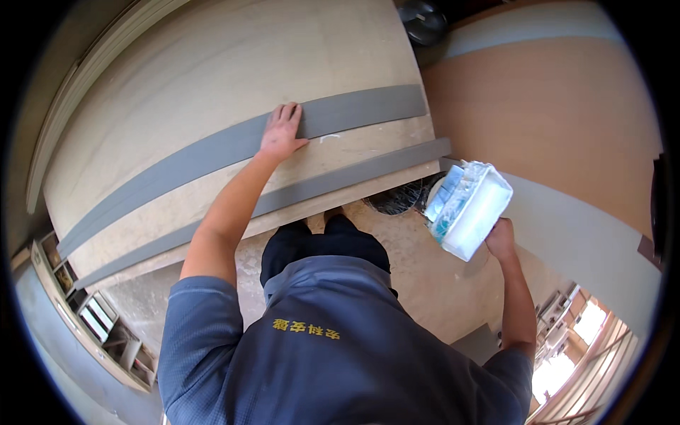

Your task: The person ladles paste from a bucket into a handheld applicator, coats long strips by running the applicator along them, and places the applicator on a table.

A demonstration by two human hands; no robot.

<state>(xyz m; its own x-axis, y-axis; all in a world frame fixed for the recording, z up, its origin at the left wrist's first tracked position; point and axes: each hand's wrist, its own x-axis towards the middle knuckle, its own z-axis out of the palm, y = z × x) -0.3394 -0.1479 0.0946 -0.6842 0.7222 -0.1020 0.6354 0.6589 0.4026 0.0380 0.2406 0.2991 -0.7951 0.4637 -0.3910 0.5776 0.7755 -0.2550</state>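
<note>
My left hand [281, 132] lies flat, fingers together, on a long grey strip [212, 150] that runs across a large pale wooden board [212, 64]. A second grey strip [333, 180] lies parallel to it near the board's front edge. My right hand [501, 237] is raised at my right side and grips a white plastic-wrapped pack [469, 200] with blue print from below. The pack hangs beyond the board's right end, apart from it.
A dark round fan-like object [404, 197] sits on the floor under the board's right corner. Another dark round thing [423, 21] is at the far end. Shelving [92, 319] stands at lower left, an orange and grey wall [552, 99] to the right.
</note>
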